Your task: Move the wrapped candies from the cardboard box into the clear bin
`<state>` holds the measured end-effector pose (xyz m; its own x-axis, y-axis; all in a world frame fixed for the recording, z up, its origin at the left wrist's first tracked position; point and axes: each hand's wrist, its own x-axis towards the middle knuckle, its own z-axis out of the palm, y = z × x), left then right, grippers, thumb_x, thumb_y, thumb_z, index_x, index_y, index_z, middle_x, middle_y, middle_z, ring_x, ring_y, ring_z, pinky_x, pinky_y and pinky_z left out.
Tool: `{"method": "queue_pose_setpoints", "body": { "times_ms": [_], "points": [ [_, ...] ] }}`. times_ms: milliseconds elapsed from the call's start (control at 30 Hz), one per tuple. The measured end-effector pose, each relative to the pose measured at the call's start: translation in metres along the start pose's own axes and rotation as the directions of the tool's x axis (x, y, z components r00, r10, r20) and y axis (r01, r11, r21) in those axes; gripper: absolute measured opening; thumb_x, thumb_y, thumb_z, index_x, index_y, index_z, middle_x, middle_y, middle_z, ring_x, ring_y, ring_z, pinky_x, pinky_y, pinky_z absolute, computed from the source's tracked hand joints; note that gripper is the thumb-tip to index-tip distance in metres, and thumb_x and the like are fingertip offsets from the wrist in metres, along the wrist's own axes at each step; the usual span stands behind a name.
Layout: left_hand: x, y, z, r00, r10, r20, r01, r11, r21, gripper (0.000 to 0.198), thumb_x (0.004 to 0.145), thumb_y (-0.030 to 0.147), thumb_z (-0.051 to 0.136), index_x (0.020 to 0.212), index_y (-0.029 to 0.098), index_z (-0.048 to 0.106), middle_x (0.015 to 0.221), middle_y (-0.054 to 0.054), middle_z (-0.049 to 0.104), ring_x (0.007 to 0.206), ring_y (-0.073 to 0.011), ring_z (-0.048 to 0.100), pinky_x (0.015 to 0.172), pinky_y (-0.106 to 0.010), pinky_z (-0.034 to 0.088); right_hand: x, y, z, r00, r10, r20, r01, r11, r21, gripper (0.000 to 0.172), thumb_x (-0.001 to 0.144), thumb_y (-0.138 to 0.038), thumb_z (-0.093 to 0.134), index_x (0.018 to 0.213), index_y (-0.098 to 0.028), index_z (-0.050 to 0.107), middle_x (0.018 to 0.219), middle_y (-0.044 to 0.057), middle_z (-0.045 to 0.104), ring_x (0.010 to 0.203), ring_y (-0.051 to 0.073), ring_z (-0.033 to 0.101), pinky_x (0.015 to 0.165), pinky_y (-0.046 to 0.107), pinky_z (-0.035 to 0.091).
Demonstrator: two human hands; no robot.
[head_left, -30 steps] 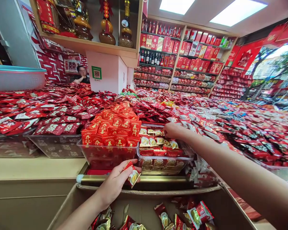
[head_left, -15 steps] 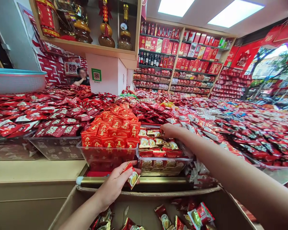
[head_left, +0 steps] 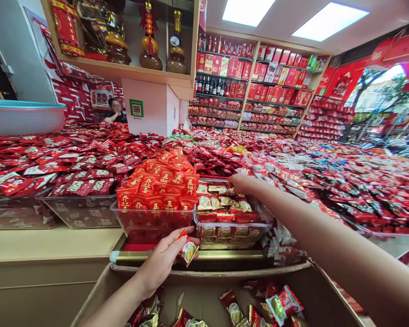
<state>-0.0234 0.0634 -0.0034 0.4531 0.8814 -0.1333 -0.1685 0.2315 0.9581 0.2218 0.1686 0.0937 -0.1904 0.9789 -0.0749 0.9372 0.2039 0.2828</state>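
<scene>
My left hand (head_left: pixel 167 252) grips a red and gold wrapped durian candy (head_left: pixel 187 250) between thumb and fingers, over the near rim of a cardboard box (head_left: pixel 204 272). At the far right corner of a clear plastic bin (head_left: pixel 231 236), my right hand (head_left: pixel 241 184) reaches in with its fingers curled down; whatever the fingertips hold or touch is hidden. Rows of the same durian candies (head_left: pixel 221 202) stand in that bin. Loose candies (head_left: pixel 233 311) of the same sort lie in the cardboard box below, along with a green and red packet (head_left: pixel 284 304).
Left of the durian bin stands a bin heaped with orange-red packets (head_left: pixel 160 186). Other bins hold dark red packets (head_left: pixel 92 179). More packets (head_left: pixel 368 190) spread to the right. A pillar with a QR code (head_left: pixel 137 108) rises behind; a person (head_left: pixel 117 111) is at the back left.
Both hands keep nearly the same places; the candy in my left hand has hardly shifted. The view has moved very slightly.
</scene>
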Motion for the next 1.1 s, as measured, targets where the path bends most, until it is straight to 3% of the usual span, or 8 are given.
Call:
{"method": "queue_pose_setpoints", "body": {
  "times_ms": [167,267,467,600,700,800,933,1100],
  "points": [
    [-0.002,-0.002,-0.003,0.997,0.061,0.050,-0.057,0.995,-0.081,0.037,0.082,0.031,0.044,0.115,0.013,0.045,0.098,-0.011,0.063,0.082,-0.0234,0.060,0.078,-0.035,0.042,-0.017,-0.007,-0.010,0.982,0.011,-0.188,0.002,0.997,0.071,0.022,0.074,-0.014,0.044,0.086,-0.012,0.062,0.087,0.012,0.064,0.082,0.020,0.057,0.067,0.024,0.038],
    [-0.004,-0.003,-0.002,0.993,0.094,0.066,-0.086,0.991,-0.107,0.039,0.084,0.030,0.041,0.119,0.012,0.042,0.096,-0.011,0.064,0.081,-0.0248,0.061,0.076,-0.036,0.043,-0.047,-0.036,-0.015,0.944,-0.057,-0.326,0.136,0.965,0.225,0.022,0.080,-0.021,0.038,0.088,-0.016,0.058,0.086,0.006,0.063,0.077,0.014,0.056,0.066,0.021,0.038],
    [-0.006,-0.006,-0.001,0.987,0.156,0.044,-0.151,0.984,-0.092,0.040,0.084,0.030,0.039,0.123,0.018,0.040,0.109,-0.007,0.059,0.091,-0.0253,0.057,0.070,-0.032,0.046,-0.107,-0.112,0.011,0.884,-0.235,-0.405,0.448,0.676,0.584,0.015,0.073,-0.028,0.054,0.084,-0.018,0.053,0.075,0.000,0.061,0.065,0.012,0.054,0.057,0.022,0.040],
    [-0.004,-0.009,-0.005,0.967,0.249,-0.059,-0.247,0.968,0.051,0.033,0.082,0.028,0.042,0.112,0.018,0.053,0.122,-0.003,0.050,0.114,-0.0224,0.040,0.093,-0.028,0.033,-0.121,-0.135,0.028,0.764,-0.326,-0.557,0.589,0.706,0.395,0.040,0.068,-0.030,0.061,0.101,-0.014,0.046,0.106,0.012,0.052,0.092,0.020,0.049,0.073,0.030,0.042],
    [-0.005,-0.008,-0.004,0.967,0.250,-0.041,-0.246,0.966,0.083,0.032,0.083,0.029,0.040,0.110,0.019,0.054,0.121,-0.003,0.050,0.116,-0.0210,0.037,0.095,-0.027,0.029,-0.126,-0.135,0.032,0.670,-0.447,-0.593,0.622,0.774,0.119,0.022,0.079,-0.022,0.047,0.100,-0.014,0.048,0.108,0.013,0.051,0.089,0.020,0.049,0.071,0.031,0.041],
    [-0.007,-0.003,0.000,0.985,0.169,0.045,-0.170,0.985,0.015,0.040,0.086,0.039,0.029,0.115,0.019,0.048,0.102,-0.005,0.062,0.093,-0.0205,0.054,0.079,-0.029,0.040,-0.127,-0.121,0.030,0.624,-0.471,-0.624,0.601,0.799,-0.003,0.017,0.085,-0.018,0.035,0.085,-0.015,0.052,0.090,0.008,0.057,0.074,0.016,0.050,0.063,0.028,0.039],
    [-0.008,0.001,0.003,0.989,0.104,0.104,-0.109,0.993,0.041,0.052,0.085,0.050,0.021,0.112,0.014,0.047,0.075,-0.008,0.065,0.065,-0.0193,0.058,0.061,-0.029,0.040,-0.119,-0.075,0.018,0.703,-0.232,-0.672,0.373,0.925,0.071,0.014,0.081,-0.018,0.039,0.076,-0.016,0.051,0.075,0.005,0.058,0.069,0.015,0.048,0.062,0.026,0.036],
    [-0.006,0.000,0.003,0.989,0.110,0.102,-0.118,0.989,0.083,0.050,0.084,0.050,0.025,0.099,0.012,0.054,0.077,-0.009,0.064,0.067,-0.0194,0.058,0.061,-0.028,0.038,-0.096,-0.019,0.013,0.883,-0.015,-0.470,0.017,1.000,0.000,0.011,0.076,-0.017,0.043,0.071,-0.017,0.052,0.067,0.006,0.058,0.072,0.018,0.050,0.059,0.025,0.034]
  ]
}}
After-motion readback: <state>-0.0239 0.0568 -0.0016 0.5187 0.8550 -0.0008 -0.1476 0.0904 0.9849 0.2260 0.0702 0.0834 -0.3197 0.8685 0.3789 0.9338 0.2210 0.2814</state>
